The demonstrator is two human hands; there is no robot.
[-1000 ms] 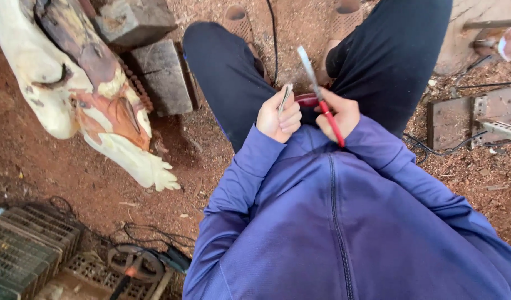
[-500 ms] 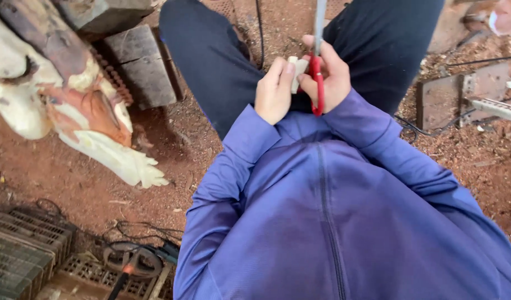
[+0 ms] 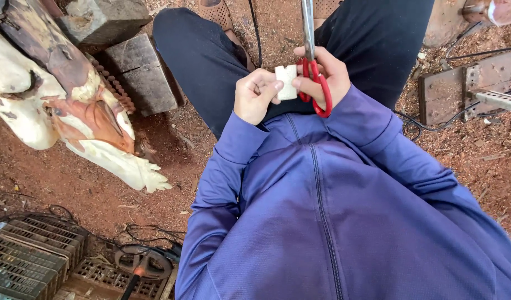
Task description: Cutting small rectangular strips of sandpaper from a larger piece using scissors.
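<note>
Left hand (image 3: pixel 257 95) fingers pinch small white block (image 3: pixel 287 81) above lap; right hand (image 3: pixel 325 75) closed thru red scissors (image 3: pixel 313 72) handles. Block prob. light, stiff; hold by its edges.

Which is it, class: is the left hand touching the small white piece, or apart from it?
Touching. In the head view the left hand has fingertips pressed against the small white piece, beside the red-handled scissors in the right hand.
</note>
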